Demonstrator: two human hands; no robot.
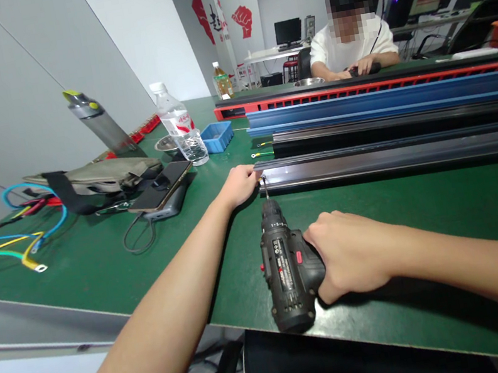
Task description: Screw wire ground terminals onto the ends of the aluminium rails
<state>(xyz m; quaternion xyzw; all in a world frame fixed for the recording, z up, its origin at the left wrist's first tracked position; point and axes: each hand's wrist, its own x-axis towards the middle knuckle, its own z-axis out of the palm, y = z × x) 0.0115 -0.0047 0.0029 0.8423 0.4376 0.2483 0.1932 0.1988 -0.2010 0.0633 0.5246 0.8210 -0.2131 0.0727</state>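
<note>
Wires (35, 263) trail at the far left, near the slanting front edge of the green table (102, 281). A bag (117, 172), a phone (163, 185) and a bottle (184, 127) crowd the next stretch, with tabletop running from them to the left forearm. The left hand (240, 186) sits at the left end of the near rail (392, 158); its fingertips are partly hidden, so from here I can't tell whether they pinch it. Just beside that hand, the bit of the drill (287, 275) points into the rail's end, and the drill's back lies close to the front edge. The right hand (350, 252) wraps firmly around its handle. Tabletop spreads between the right forearm and the rail, which runs out of view rightward.
</note>
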